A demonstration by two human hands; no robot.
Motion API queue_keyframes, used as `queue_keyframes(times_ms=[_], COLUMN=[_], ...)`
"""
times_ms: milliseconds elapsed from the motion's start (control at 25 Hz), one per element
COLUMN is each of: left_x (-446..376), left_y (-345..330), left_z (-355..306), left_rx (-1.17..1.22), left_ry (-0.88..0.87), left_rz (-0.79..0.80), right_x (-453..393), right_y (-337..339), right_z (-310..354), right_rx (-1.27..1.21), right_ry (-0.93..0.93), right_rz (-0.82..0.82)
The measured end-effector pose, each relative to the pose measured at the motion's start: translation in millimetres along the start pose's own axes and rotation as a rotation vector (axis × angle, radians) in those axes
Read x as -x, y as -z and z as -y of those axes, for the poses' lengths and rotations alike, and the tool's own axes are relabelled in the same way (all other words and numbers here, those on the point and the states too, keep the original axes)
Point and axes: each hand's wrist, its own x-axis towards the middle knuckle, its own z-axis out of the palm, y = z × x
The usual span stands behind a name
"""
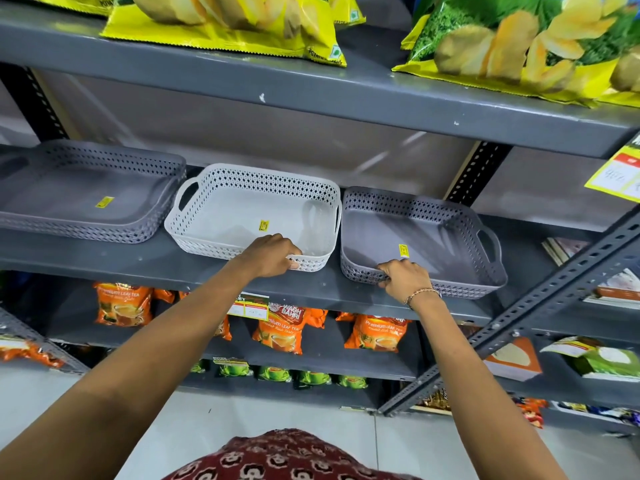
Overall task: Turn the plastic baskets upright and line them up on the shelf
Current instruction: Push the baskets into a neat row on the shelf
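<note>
Three shallow perforated plastic baskets stand upright side by side on the grey metal shelf (145, 261). A grey basket (86, 192) is at the left, a white basket (242, 202) in the middle and another grey basket (433, 233) at the right. Each has a small yellow sticker inside. My left hand (272, 254) grips the front rim of the white basket near its right corner. My right hand (405, 277), with a bracelet on the wrist, grips the front left rim of the right grey basket.
The shelf above (311, 88) carries yellow chip bags (225, 22) that overhang its edge. Orange tea packs (282, 327) fill the shelf below, green packs lower still. A slanted perforated steel upright (540, 299) runs at the right, beside a neighbouring rack with boxed goods.
</note>
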Motion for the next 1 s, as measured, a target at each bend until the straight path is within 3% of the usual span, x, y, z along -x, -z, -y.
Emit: queue_keyframes(times_ms=[160,320,400,560,720,880,1000], left_x=[-0.8,9.8,19.3,44.7,80.7,109.2,123.0], left_y=[2.5,8.5,15.6,34.0,54.9,66.9,67.9], left_z=[-0.6,-4.5,-2.2,45.9,138.4,227.1,259.4], left_rx=[-0.004,-0.070,-0.076,-0.013,0.038,0.041,-0.088], left_ry=[0.019,-0.070,-0.134,-0.136,-0.018,0.201,0.222], left_rz=[0.038,-0.019,-0.131,-0.341,-0.380,-0.255,-0.147], right_x=[-0.4,1.3,1.2,-2.1,-11.9,-37.2,-49.3], right_y=[4.6,28.9,41.8,56.9,51.1,33.1,21.8], right_z=[-0.5,6.1,23.4,107.2,222.3,318.4,355.6], right_rx=[-0.030,-0.247,-0.279,-0.253,-0.523,-0.607,-0.432], right_ry=[0.011,0.082,0.071,0.093,0.115,0.132,0.139], right_rz=[0.080,0.233,0.093,-0.340,-0.458,-0.336,-0.175])
